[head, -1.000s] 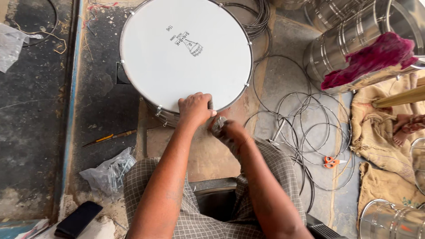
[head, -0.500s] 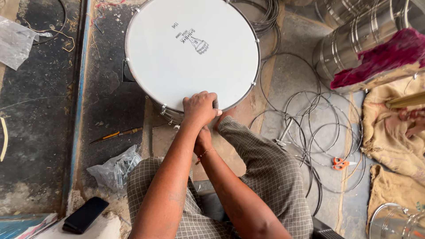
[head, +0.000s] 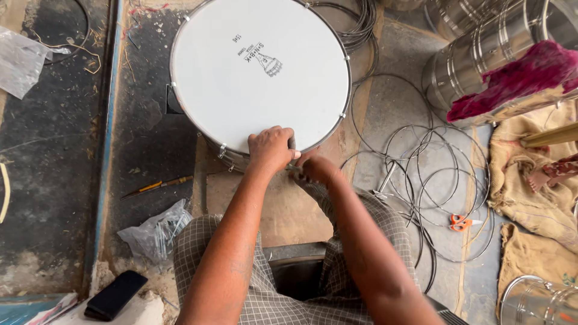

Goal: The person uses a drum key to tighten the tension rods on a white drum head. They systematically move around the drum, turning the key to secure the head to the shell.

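Observation:
A round drum with a white head [head: 259,72] and a metal rim stands on the floor in front of me. My left hand [head: 272,148] grips the drum's near rim, fingers curled over the edge. Just to its right and a little lower, my right hand [head: 316,170] is closed around a small metal tool or fitting pressed against the drum's side under the rim. The tool is mostly hidden by my fingers. My checked-cloth knees [head: 198,247] frame the bottom of the view.
Loose wire hoops [head: 433,174] and orange-handled scissors [head: 460,222] lie to the right. Shiny metal drum shells [head: 481,54] with a magenta cloth [head: 512,78] stand at the upper right. A screwdriver [head: 158,186], a plastic bag [head: 158,232] and a black phone [head: 115,295] lie to the left.
The view shifted slightly, so the drum sits lower and more to the right. My right hand, tucked under my left half a second ago, shows beside it at the rim.

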